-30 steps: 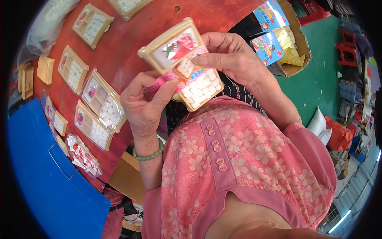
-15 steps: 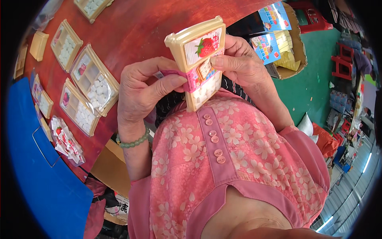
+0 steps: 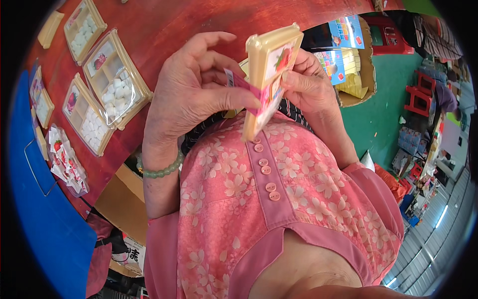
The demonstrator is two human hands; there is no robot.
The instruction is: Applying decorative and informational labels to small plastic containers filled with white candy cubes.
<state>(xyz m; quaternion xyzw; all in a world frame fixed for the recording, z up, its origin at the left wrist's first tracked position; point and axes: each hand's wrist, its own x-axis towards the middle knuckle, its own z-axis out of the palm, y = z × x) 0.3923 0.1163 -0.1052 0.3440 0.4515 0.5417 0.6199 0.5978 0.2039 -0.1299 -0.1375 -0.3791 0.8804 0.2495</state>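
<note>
Cream plastic tray in head view, before pink floral shirt; I see it nearly edge-on, long axis steep, top leaning right. Right hand pinches its right edge. Left hand on opposite side, thumb touching pink band, fingers spread behind band's loose end; whether they grip it, I cannot tell. Hidden from me: tray's back; front strongly foreshortened.
</note>
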